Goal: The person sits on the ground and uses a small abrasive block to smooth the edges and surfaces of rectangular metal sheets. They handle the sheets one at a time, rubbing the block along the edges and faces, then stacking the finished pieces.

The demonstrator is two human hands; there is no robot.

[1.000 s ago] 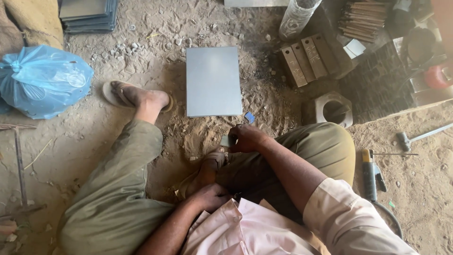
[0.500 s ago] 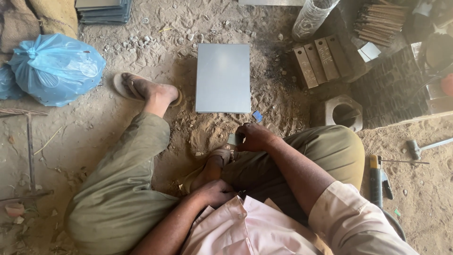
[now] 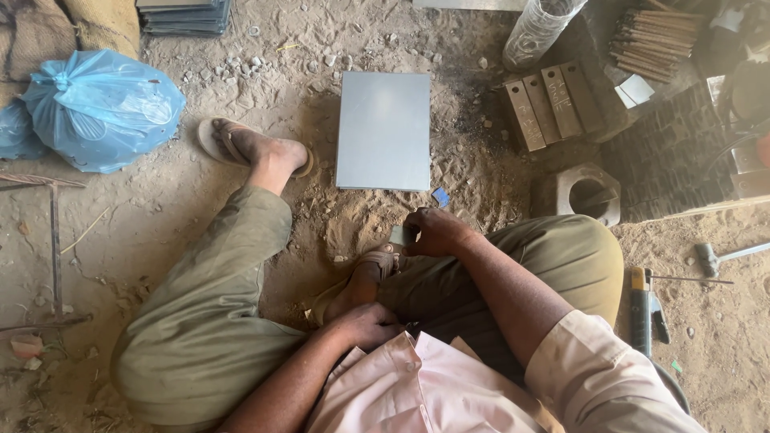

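Note:
I sit on sandy ground with my legs folded. My right hand (image 3: 437,232) is closed around a small grey metal piece (image 3: 401,235), held just above my sandalled foot (image 3: 373,269). My left hand (image 3: 365,325) rests with curled fingers on my ankle and lap, and nothing shows in it. A flat grey metal sheet (image 3: 383,130) lies on the sand in front of my right hand. A small blue scrap (image 3: 440,196) lies between the sheet and my hand.
A blue plastic bag (image 3: 100,108) sits at the left. Several rusty metal bars (image 3: 553,100) and a square hollow block (image 3: 589,192) lie at the right. A hammer (image 3: 722,255) and a tool (image 3: 639,309) lie by my right knee. Stacked sheets (image 3: 184,14) are at top left.
The view has shifted, so everything sits a little lower and further right. My hands stay in the same places on my foot and lap.

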